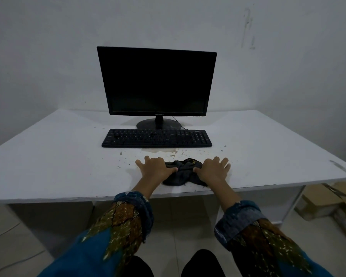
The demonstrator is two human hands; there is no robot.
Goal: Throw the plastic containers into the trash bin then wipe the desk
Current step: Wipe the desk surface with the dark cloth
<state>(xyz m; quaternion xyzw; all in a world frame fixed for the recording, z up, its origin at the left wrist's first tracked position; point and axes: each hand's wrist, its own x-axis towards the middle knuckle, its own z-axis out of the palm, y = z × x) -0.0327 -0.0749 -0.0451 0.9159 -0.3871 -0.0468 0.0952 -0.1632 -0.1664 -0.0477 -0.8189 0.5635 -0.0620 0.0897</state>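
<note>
Cloth (185,173): parts lie under the left hand (155,169) and right hand (213,169); only the bunched middle shows, near the front edge of the desk (58,156).
Desk: left and right ends cut off by the view's edges.
Keyboard (157,137): key markings too small and dark to read.
Monitor stand (158,124): front of base hidden behind the keyboard.
Cardboard boxes (328,202): beyond the desk's right end, partly cut off.
</note>
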